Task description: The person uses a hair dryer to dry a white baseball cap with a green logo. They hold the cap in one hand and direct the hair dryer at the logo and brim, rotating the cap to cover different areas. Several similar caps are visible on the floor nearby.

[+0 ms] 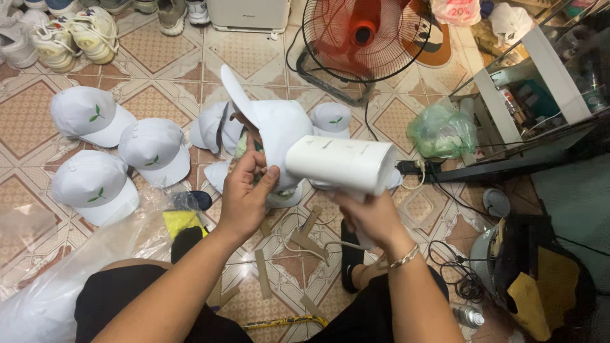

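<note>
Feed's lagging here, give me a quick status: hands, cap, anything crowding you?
Left hand grips white cap, brim up. Right hand holds white handheld steamer against it. Cardboard strips and cord on floor below.

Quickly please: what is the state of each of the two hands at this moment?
Left hand: closed, holding the white fabric cap by its lower edge.
Right hand: closed around the handle of the white plastic handheld blower.

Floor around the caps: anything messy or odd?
Yes. Brown cardboard strips lie scattered on the tiles below the left hand holding a white cap; the right hand holds a white hair dryer.
</note>
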